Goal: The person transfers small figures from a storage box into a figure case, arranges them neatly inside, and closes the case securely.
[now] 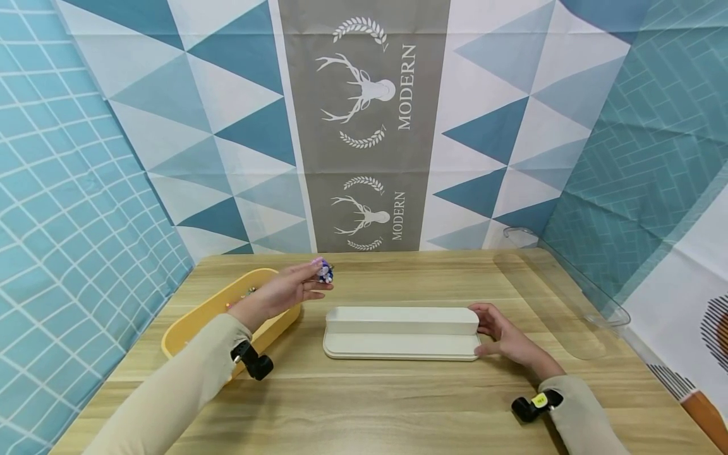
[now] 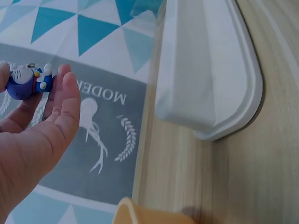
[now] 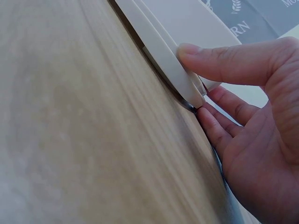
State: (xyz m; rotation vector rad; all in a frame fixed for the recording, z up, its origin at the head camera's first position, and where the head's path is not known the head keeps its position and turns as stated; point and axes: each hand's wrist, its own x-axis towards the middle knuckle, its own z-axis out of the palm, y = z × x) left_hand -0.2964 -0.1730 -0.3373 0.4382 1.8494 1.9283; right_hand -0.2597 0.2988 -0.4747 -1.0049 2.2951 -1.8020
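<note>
Between the thumb and fingers of my left hand (image 1: pixel 275 294) is a small blue-and-white cat figurine (image 1: pixel 325 272), raised over the table left of the stand. The left wrist view shows the figurine (image 2: pixel 30 81) lying sideways, with a red collar and a small metal loop. A white two-step display stand (image 1: pixel 398 345) lies lengthwise on the table, its upper step at the back. My right hand (image 1: pixel 506 338) grips the stand's right end. In the right wrist view the thumb presses on the stand's edge (image 3: pixel 156 39), with the other fingers around the end.
A yellow bin (image 1: pixel 205 313) with small colourful items inside stands at the left, partly hidden by my left forearm. On the right lies a clear plastic cover (image 1: pixel 560 297) near the table's edge. Patterned sheets (image 1: pixel 364 208) hang behind the wooden table (image 1: pixel 364 404).
</note>
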